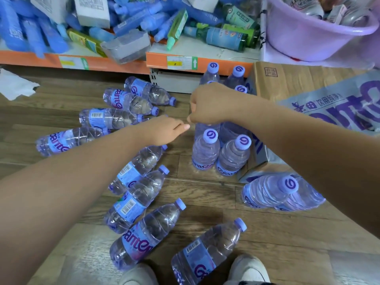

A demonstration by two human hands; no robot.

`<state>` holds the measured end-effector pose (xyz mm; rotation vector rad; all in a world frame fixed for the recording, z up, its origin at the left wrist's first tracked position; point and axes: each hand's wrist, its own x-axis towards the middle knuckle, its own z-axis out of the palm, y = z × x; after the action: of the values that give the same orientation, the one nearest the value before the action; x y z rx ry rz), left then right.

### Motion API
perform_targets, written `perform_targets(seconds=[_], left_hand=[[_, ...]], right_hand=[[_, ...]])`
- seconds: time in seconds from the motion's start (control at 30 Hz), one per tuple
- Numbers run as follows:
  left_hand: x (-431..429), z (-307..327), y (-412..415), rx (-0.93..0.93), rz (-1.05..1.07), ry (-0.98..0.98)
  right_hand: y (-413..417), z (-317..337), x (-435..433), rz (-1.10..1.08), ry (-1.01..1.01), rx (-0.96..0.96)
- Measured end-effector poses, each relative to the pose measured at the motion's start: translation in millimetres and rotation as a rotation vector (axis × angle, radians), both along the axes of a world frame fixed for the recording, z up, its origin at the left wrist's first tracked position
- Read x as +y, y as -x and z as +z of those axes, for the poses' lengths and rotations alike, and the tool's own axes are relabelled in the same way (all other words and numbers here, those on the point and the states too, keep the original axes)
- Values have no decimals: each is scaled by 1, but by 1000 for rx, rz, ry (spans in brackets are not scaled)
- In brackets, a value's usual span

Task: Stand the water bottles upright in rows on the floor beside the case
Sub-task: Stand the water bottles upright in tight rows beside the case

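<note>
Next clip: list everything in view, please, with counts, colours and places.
lying bottles: at least eight, clear with lilac caps, floor left and centre
upright bottles: at least seven, same kind, rows beside case
case: one, brown cardboard, purple-printed wrap, right
shelf: orange edge, top
blue bottles: many, heaped on shelf
green bottles: several, shelf
white boxes: a few, shelf
basin: one, lilac, top right
paper: one, white, floor left
shoes: two, white, bottom
left hand: over lying bottles, grip unclear
right hand: grips an upright bottle's top

Upright bottles (205,153): right, beside case (287,83)
Lying bottles (141,233): scattered left, near
Right hand (213,103): curled over one upright top
Left hand (166,130): just beside it
</note>
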<state>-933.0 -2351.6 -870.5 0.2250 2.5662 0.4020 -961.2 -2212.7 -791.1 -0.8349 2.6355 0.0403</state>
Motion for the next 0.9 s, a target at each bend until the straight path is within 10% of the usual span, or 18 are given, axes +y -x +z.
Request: perform_targets(seconds=[0.47, 0.9], left_hand=[[-76, -49, -23, -188, 92, 223], [-36, -100, 11, -19, 93, 305]], right_hand=[[-49, -118, -81, 214, -303, -419], [-32, -172, -77, -41, -140, -604]])
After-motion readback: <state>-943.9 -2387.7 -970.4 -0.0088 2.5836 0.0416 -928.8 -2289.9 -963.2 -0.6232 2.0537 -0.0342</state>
